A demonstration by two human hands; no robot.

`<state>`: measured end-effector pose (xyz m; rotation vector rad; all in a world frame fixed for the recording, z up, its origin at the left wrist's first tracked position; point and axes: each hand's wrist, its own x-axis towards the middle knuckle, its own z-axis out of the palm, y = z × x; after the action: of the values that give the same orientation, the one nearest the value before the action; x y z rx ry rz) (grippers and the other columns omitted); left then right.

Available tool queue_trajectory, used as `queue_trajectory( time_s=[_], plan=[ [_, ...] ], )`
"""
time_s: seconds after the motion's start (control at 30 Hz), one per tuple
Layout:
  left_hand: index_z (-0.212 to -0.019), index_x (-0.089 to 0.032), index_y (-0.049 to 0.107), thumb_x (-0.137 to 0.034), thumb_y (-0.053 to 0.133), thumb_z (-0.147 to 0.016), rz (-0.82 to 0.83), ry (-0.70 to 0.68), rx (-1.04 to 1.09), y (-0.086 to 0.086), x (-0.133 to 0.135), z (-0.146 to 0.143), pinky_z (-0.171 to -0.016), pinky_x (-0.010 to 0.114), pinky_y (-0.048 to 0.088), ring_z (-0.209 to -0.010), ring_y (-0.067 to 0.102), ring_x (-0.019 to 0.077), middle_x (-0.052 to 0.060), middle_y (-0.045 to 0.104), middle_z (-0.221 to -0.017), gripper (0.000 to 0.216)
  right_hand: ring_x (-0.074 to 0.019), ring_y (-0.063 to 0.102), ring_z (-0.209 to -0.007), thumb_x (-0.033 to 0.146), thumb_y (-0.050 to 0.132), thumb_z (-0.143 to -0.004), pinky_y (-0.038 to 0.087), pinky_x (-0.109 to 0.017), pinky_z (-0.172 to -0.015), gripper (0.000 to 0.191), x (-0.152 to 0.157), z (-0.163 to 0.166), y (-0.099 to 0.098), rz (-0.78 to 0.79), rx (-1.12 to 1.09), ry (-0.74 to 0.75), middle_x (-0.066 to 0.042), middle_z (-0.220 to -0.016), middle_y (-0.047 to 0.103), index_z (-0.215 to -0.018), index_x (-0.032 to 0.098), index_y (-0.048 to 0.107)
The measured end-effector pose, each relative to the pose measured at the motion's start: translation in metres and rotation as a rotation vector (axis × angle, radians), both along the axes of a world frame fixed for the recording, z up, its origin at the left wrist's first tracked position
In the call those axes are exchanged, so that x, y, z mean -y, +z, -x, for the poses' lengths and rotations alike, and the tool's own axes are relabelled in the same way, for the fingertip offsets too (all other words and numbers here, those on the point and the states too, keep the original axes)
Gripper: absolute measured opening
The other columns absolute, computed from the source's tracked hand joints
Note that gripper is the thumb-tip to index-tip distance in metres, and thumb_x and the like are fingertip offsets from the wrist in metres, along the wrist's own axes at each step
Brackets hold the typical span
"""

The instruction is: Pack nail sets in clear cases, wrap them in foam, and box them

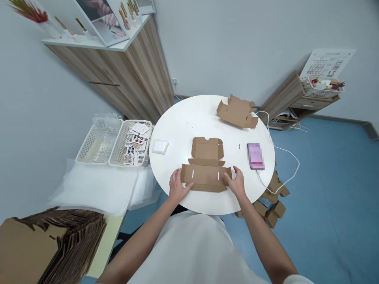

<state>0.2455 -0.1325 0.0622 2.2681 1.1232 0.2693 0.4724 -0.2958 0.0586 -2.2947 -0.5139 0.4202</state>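
A flat, die-cut brown cardboard box blank (206, 163) lies on the round white table (189, 122), near its front edge. My left hand (178, 186) grips the blank's near-left corner, thumb on top. My right hand (236, 181) holds the near-right corner the same way. The near panel with its slots lies between both hands. A second unfolded cardboard blank (237, 111) rests at the table's far right side.
A small white foam pad (160, 146) and a pink phone (255, 156) with a white cable lie on the table. Two white baskets (117, 142) stand at left. A stack of flat cardboard (50, 244) is at lower left; folded boxes (272, 199) lie on the floor.
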Motion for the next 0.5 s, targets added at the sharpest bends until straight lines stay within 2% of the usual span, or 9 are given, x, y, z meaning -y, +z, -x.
queue_trajectory(
  time_s=[0.07,0.13,0.17,0.23,0.33,0.43,0.5],
  plan=[
    [-0.123,-0.02,0.04,-0.043,0.064,-0.063,-0.075,-0.249,-0.085,0.01,0.006,0.001,-0.1,0.048,0.022,-0.124,0.027,0.0311,0.014,0.037,-0.131,0.069,-0.0261,0.042,-0.113,0.044,0.055,-0.067,0.035,-0.043,-0.092,0.055,-0.02,-0.016,0.005,0.004,0.023,0.043,-0.012,-0.118,0.05,-0.115,0.018,0.046],
    [-0.114,-0.025,0.049,-0.033,0.063,-0.067,-0.1,-0.462,-0.155,0.015,0.011,0.0,-0.1,0.049,0.017,-0.121,0.033,0.0295,0.01,0.045,-0.125,0.05,-0.0225,0.048,-0.106,0.041,0.053,-0.07,0.04,-0.039,-0.086,0.048,-0.043,-0.033,0.008,0.003,-0.076,0.116,-0.009,-0.115,0.053,-0.112,0.019,0.048],
    [-0.11,-0.026,0.051,-0.027,0.06,-0.07,-0.104,-0.523,-0.181,0.015,0.012,-0.001,-0.1,0.049,0.016,-0.118,0.037,0.0276,0.009,0.05,-0.12,0.041,-0.0204,0.052,-0.1,0.039,0.052,-0.071,0.043,-0.036,-0.082,0.045,-0.055,-0.04,0.008,0.002,-0.156,0.153,-0.009,-0.113,0.054,-0.111,0.02,0.048],
    [-0.107,-0.027,0.052,-0.019,0.051,-0.075,-0.109,-0.563,-0.219,0.012,0.013,-0.004,-0.1,0.049,0.016,-0.108,0.046,0.0238,0.007,0.056,-0.109,0.033,-0.0163,0.057,-0.089,0.033,0.051,-0.072,0.045,-0.031,-0.074,0.039,-0.075,-0.051,0.005,-0.008,-0.29,0.202,-0.008,-0.107,0.057,-0.108,0.019,0.05],
    [-0.11,-0.026,0.05,-0.014,0.043,-0.079,-0.119,-0.564,-0.237,0.004,0.01,-0.008,-0.099,0.049,0.016,-0.097,0.053,0.0206,0.006,0.058,-0.104,0.034,-0.0127,0.059,-0.078,0.022,0.05,-0.071,0.045,-0.028,-0.071,0.03,-0.091,-0.055,-0.002,0.018,-0.32,0.223,-0.005,-0.093,0.062,-0.101,0.017,0.055],
    [-0.121,-0.024,0.042,-0.015,0.047,-0.075,-0.158,-0.547,-0.241,0.002,0.004,-0.015,-0.101,0.047,0.017,-0.11,0.046,0.0235,0.01,0.05,-0.12,0.047,-0.0112,0.059,-0.069,0.015,0.047,-0.07,0.045,-0.027,-0.07,0.029,-0.091,-0.047,-0.008,0.053,-0.275,0.224,-0.002,-0.083,0.062,-0.097,0.017,0.059],
    [-0.129,-0.021,0.032,-0.021,0.056,-0.069,-0.201,-0.525,-0.273,0.006,-0.002,-0.023,-0.102,0.047,0.014,-0.125,0.029,0.0277,0.014,0.035,-0.135,0.064,-0.0115,0.059,-0.069,0.014,0.045,-0.07,0.045,-0.027,-0.07,0.031,-0.086,-0.041,-0.008,0.058,-0.228,0.236,-0.002,-0.082,0.062,-0.098,0.018,0.059]
  ],
)
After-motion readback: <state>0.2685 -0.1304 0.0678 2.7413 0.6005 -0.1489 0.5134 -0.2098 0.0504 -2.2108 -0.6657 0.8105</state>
